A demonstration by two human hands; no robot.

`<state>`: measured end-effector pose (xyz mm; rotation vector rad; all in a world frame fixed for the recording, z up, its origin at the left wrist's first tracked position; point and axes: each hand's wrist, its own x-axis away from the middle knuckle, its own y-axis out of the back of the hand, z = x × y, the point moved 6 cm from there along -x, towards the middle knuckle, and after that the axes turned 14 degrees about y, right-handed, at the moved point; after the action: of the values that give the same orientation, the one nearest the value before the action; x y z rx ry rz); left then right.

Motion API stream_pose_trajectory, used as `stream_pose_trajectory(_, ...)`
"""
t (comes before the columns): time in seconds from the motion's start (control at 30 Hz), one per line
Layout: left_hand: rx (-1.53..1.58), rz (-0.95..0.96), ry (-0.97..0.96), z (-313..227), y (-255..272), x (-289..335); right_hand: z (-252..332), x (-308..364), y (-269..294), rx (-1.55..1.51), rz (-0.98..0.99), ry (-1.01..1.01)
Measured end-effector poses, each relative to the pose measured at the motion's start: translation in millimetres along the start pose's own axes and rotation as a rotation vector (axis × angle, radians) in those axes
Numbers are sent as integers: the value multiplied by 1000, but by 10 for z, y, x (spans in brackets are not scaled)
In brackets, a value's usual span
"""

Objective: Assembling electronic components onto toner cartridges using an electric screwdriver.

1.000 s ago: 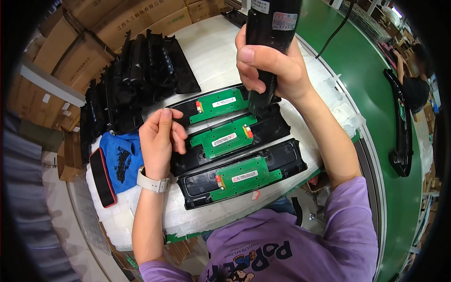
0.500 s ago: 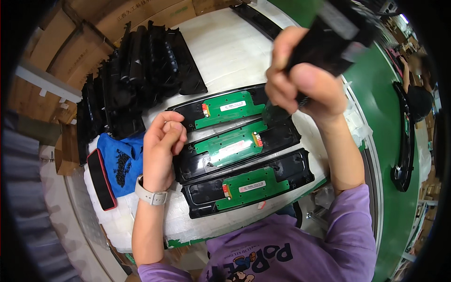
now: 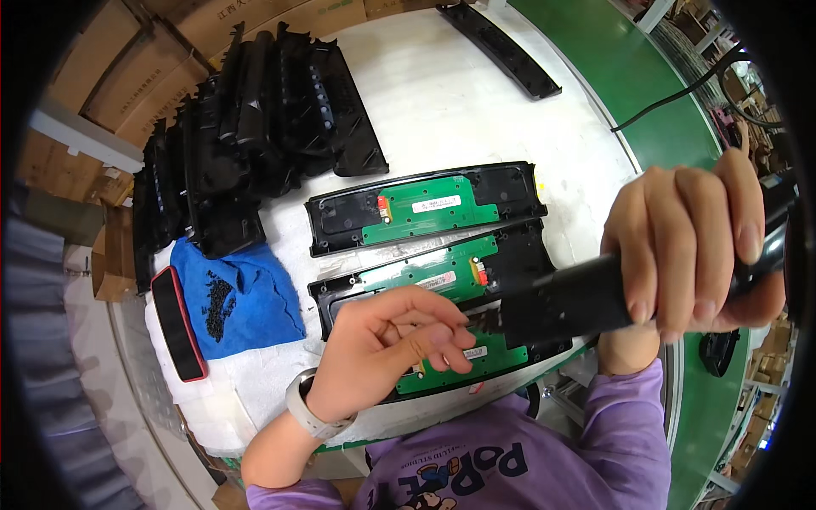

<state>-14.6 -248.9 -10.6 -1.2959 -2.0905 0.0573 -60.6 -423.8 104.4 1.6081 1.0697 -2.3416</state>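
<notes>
The white-covered table [image 3: 425,110] supports all parts. A pile of black housings [image 3: 255,110] occupies its far left area. Three black panels lie in parallel rows: far panel [image 3: 340,217], middle panel [image 3: 527,251] and near panel [image 3: 548,350]. A separate black strip [image 3: 500,53] lies at the far right edge of the table. The black handheld tool [image 3: 569,297] is almost horizontal above the near panel, its tip directed left. The blue cloth [image 3: 263,297] lies left of the panels. The right hand [image 3: 688,246] is wrapped firmly around the tool body. The left hand [image 3: 387,348] is curled, fingertips just beside the tool tip; whether they grip a part cannot be determined. Each panel carries a green board [image 3: 408,221]. The red-edged phone [image 3: 178,327] adjoins the cloth. A white wristband [image 3: 313,408] encircles the left wrist. Small black pieces [image 3: 218,306] form a heap on the cloth.
</notes>
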Motion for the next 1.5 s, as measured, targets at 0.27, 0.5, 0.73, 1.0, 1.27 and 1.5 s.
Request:
stream_pose_trajectory(0.27,-68,47,-13,-8,26,20,-192,113,-66,-214,45,-9)
stream_pose_trajectory(0.5,-190,33,-68,-54,41,-9,-179,193,-64,-140,82,-44)
stream_pose_trajectory(0.73,-292,-137,-214,-62,62,12,-162,148,-58,331,-14,-264)
stream_pose_trajectory(1.0,-206,-416,-491,-167,362,-20,-299,127,-74,542,13,-493)
stream_pose_trajectory(1.27,-102,-495,-524,-187,643,-2,-391,302,48,606,58,-440)
stream_pose_trajectory(1.5,-198,-580,-478,-171,695,-28,-464,346,31,548,62,-473)
